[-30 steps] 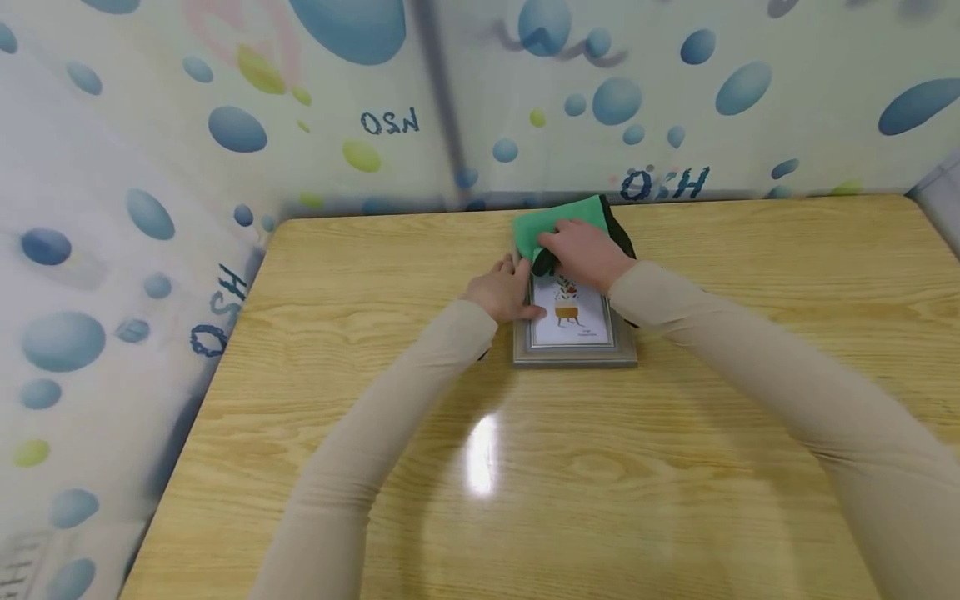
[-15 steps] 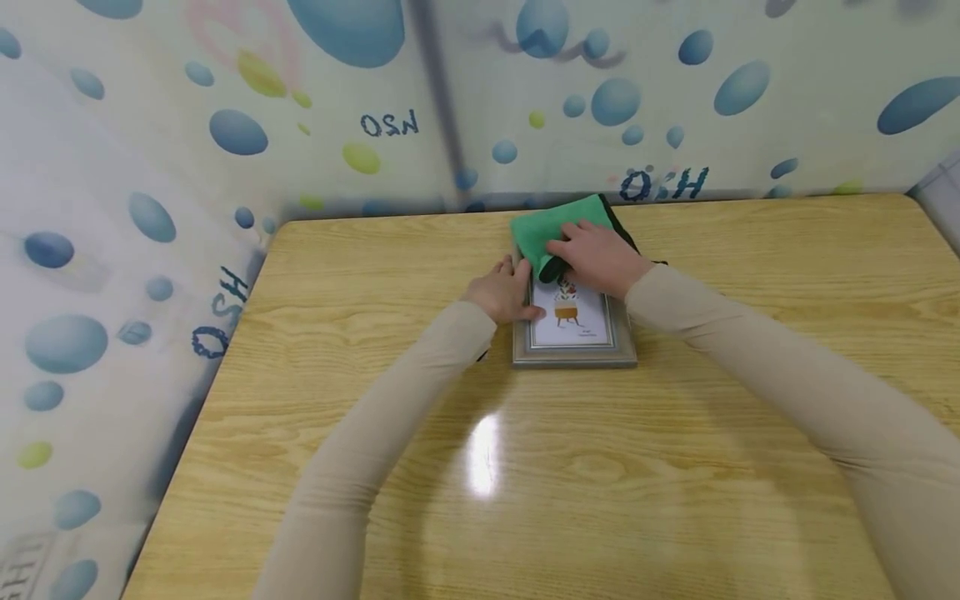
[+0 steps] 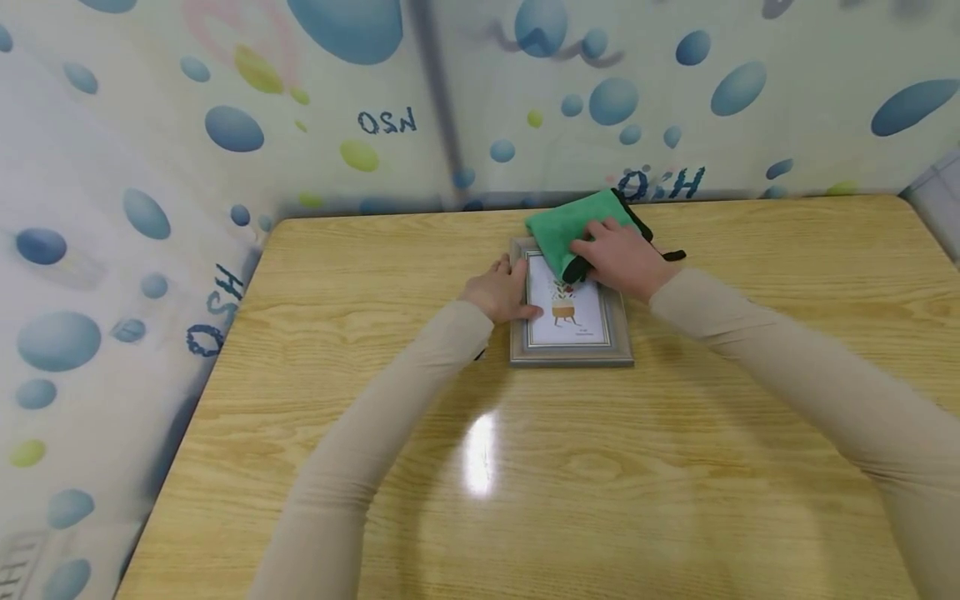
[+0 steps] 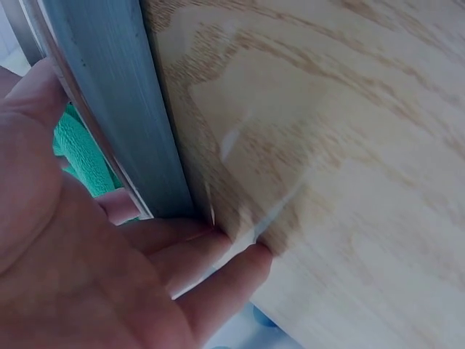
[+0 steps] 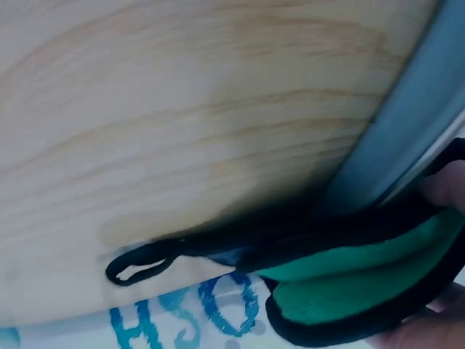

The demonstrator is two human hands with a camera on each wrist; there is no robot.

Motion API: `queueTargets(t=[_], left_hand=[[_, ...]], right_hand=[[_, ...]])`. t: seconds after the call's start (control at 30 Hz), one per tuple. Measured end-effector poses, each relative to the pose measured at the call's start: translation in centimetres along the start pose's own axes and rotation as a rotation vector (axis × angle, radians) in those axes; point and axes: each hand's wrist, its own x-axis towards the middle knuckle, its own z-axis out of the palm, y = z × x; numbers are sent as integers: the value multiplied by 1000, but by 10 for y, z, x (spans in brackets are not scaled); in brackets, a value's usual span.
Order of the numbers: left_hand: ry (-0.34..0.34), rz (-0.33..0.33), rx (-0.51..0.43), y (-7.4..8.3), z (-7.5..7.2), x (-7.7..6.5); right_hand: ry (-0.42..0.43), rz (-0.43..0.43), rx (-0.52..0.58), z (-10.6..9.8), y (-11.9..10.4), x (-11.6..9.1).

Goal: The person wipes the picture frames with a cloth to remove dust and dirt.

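A silver-grey picture frame (image 3: pixel 618 333) lies flat on the wooden table, its print showing a plant in an orange pot. My left hand (image 3: pixel 498 292) steadies its left side, thumb and one finger over the border; in the left wrist view the other fingers of that hand (image 4: pixel 109 240) extend down to the tabletop beside the frame's edge (image 4: pixel 123 94). My right hand (image 3: pixel 622 258) grips a folded green cloth (image 3: pixel 570 225) with black edging, pressed over the frame's upper right part. The right wrist view shows the cloth's folds (image 5: pixel 349 283) and black hanging loop (image 5: pixel 145 263).
The wood-grain table (image 3: pixel 675 467) stretches around the frame on all sides. Behind it stands a wall covering (image 3: pixel 465 100) printed with blue and green drops, close to the table's back edge; it continues along the left.
My right hand has slid the cloth to the right across the frame's upper part, uncovering its upper left corner. The left hand and the frame stay in place.
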Motion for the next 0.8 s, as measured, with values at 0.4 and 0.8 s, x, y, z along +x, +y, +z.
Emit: queueTargets(t=[0.4, 0.8], left_hand=[[-4, -6, 0, 2, -2, -3], [-13, -10, -5, 3, -3, -3]], right_hand=[[10, 22, 114, -3, -27, 40], [-46, -36, 156, -9, -26, 47]])
